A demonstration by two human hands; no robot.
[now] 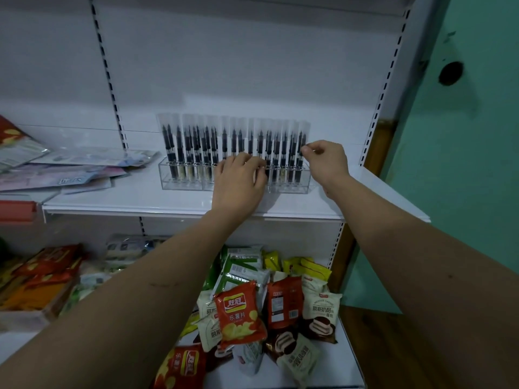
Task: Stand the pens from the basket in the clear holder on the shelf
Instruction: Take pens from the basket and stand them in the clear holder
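I see both of my arms reaching up to the white shelf (134, 199), where the clear holder (185, 181) sits toward the far side, close to the back panel. It is packed with pens (196, 147) standing upright in a long row, dark barrels under frosted caps.

My left hand (238, 181) lies over the near middle of the holder, fingers curled in among the pens there; I cannot tell whether it actually grips one or just touches them. My right hand (327, 161) is at the right end of the row, thumb and forefinger pinched together at the last pen (301, 141), about halfway up its barrel, with the other fingers curled behind.

On the left of the same shelf lie flat packets (64, 169) in a loose pile, well apart from the holder. On the lower shelf, near me, is a heap of snack bags (241, 313), red crisp packets among cream and green ones. A green wall (463, 164) stands to the right of the shelving.
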